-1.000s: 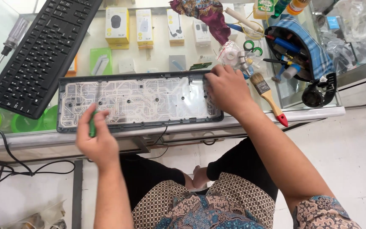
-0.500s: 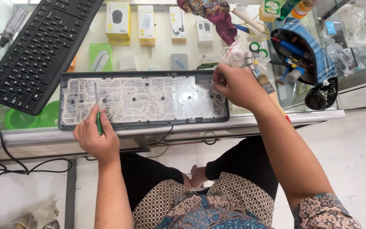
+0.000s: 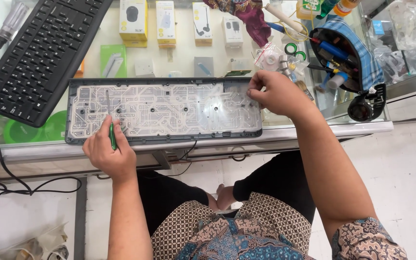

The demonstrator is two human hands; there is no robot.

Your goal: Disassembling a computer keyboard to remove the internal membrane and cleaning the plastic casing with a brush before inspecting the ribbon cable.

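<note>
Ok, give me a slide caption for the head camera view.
Left hand holds a green screwdriver over an opened keyboard base while the right hand pinches its top right corner.

1. My left hand (image 3: 108, 153) covers most of the green screwdriver (image 3: 112, 136); I can't see its grip.
2. Right hand (image 3: 276, 92) hides the membrane sheet (image 3: 169, 110) corner.
3. Black keyboard (image 3: 39, 53) runs off the top edge.
</note>
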